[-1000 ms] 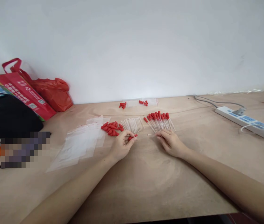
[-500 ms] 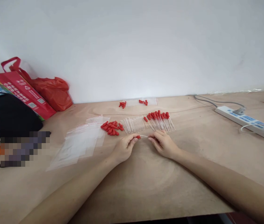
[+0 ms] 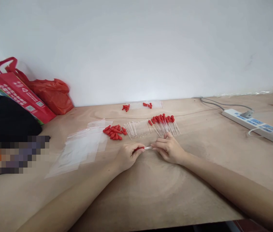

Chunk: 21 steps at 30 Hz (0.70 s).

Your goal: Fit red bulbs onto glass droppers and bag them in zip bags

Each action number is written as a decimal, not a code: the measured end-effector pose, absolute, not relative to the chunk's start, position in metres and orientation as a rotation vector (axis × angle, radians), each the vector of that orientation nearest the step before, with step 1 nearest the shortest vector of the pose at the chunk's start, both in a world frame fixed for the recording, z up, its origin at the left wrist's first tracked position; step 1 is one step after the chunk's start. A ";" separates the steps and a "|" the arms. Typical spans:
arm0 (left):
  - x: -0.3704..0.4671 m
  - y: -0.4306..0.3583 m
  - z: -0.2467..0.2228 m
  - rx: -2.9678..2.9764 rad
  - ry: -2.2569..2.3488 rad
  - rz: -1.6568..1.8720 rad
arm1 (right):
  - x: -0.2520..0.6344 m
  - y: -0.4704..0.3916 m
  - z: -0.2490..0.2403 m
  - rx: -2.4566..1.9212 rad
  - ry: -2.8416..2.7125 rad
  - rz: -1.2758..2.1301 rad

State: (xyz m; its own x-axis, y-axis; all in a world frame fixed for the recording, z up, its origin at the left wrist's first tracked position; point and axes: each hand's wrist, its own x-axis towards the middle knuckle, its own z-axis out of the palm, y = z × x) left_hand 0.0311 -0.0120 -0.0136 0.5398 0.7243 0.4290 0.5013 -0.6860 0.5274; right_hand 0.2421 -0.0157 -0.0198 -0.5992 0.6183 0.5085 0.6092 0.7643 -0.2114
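My left hand (image 3: 129,156) pinches a red rubber bulb (image 3: 140,148), mostly covered by the fingers. From the bulb a thin clear tube (image 3: 148,148) runs to my right hand (image 3: 167,149), whose fingertips hold its other end. Just beyond the hands lies a row of bare clear tubes (image 3: 138,129). To its right are several tubes with red bulbs on their far ends (image 3: 161,119). A pile of loose red bulbs (image 3: 114,132) rests left of the bare tubes.
Clear zip bags (image 3: 80,146) lie overlapped at the left. Near the wall are more red bulbs (image 3: 126,107) and a clear bag (image 3: 136,105). Red bags (image 3: 51,95) and a black bag (image 3: 13,119) stand far left. A power strip (image 3: 254,124) with cables lies at the right.
Both hands have come slightly nearer to me with the bulb and tube. More of the bulb is now covered by my left fingers, and the hands are a little closer together.
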 end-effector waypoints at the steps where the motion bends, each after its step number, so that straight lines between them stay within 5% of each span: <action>1: 0.031 -0.012 -0.014 2.468 0.999 0.910 | 0.242 -0.016 -0.019 -0.917 -2.399 0.001; 21: 0.031 -0.006 -0.020 2.684 0.829 0.944 | 0.226 -0.021 -0.020 -0.949 -2.429 -0.099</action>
